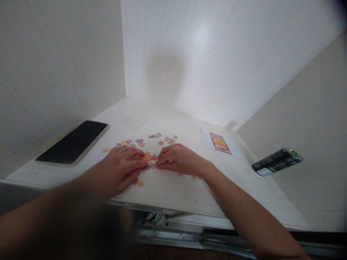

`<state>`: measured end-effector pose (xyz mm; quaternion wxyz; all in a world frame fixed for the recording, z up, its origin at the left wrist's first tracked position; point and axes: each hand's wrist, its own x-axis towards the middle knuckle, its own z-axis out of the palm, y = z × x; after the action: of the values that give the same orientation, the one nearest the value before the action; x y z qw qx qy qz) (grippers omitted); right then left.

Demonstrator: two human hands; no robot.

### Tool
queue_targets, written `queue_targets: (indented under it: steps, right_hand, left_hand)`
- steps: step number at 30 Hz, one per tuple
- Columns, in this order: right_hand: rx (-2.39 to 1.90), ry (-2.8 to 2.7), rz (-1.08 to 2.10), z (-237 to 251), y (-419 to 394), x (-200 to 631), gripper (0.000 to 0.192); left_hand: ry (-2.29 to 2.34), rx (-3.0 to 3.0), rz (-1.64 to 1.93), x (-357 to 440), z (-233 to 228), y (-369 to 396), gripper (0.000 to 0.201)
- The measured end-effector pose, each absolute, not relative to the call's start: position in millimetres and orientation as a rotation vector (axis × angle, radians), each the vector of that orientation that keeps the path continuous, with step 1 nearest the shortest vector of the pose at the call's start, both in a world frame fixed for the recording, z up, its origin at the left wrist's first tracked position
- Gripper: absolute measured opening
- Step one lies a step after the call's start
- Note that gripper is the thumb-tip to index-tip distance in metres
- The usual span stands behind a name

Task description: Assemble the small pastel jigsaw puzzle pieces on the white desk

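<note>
Jigsaw pieces in orange, yellow, pink and purple lie on the white surface between and around my hands. My left hand [123, 168] rests over a joined orange patch [148, 156], fingers apart and fingertips touching its left and lower edges. Just to the right, my right hand [176, 159] is closed in a pinch at the lower right edge of this patch. A small jigsaw piece [155, 164] is at its fingertips, mostly hidden. Loose purple pieces [139, 140] and brownish ones [170, 140] lie beyond my hands. A yellow piece [140, 183] is nearer me.
At the left lies a black-screened phone or tablet [73, 142]. A printed picture card [220, 143] of a yellow figure lies right of the pieces. Farther right is a dark can [276, 162] by the side wall. White panels enclose the surface [173, 195]; an open space shows below its front edge.
</note>
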<state>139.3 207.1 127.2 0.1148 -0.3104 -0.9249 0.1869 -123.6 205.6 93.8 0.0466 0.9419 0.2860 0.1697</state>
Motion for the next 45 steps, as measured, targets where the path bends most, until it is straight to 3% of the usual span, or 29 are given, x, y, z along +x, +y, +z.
queue_targets:
  steps: [20, 28, 34, 45]
  right_hand:
    - [-1.094, -2.593, 0.618, 126.2, 208.1, 133.8, 0.023]
    - [-0.937, -2.602, 0.469, 125.4, 207.1, 135.6, 0.015]
    - [-1.060, -2.293, 0.371, 117.7, 217.8, 144.8, 0.019]
    - [-1.239, -2.230, 0.223, 106.8, 236.0, 158.6, 0.019]
  left_hand:
    - [0.843, 2.853, 0.616, -123.7, 96.9, 204.3, 0.035]
    - [0.886, 2.742, 0.608, -124.6, 91.1, 206.2, 0.037]
    - [0.945, 2.732, 0.727, -126.2, 87.0, 209.5, 0.040]
    - [0.991, 2.774, 0.831, -128.7, 84.2, 207.7, 0.034]
